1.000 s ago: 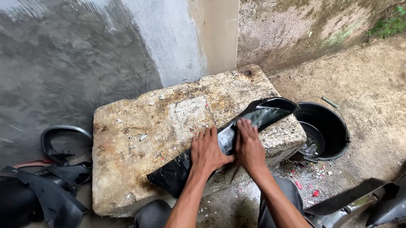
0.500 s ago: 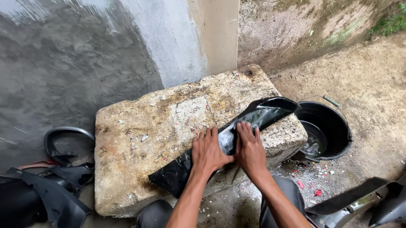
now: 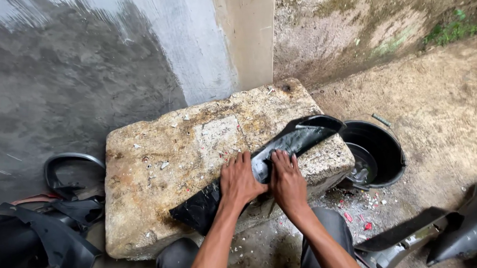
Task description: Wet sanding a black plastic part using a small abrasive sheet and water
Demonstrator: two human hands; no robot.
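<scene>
Left hand (image 3: 240, 180) and right hand (image 3: 286, 181) press flat on the black plastic panel (image 3: 297, 139).

**Surroundings: Outdoor Work Area**

A grey rendered wall (image 3: 91, 63), damp-darkened in its lower part, meets a beige pillar (image 3: 248, 38). Beyond it stands a stained, mossy wall (image 3: 349, 42). The ground (image 3: 443, 100) is bare, possibly compacted earth. Lighting is diffuse daylight.

A plastic panel (image 3: 297, 139) lies across the near right of the stone block (image 3: 183, 164). A bucket (image 3: 377, 153) stands right of the block; more panels (image 3: 47, 222) lie near left.
</scene>
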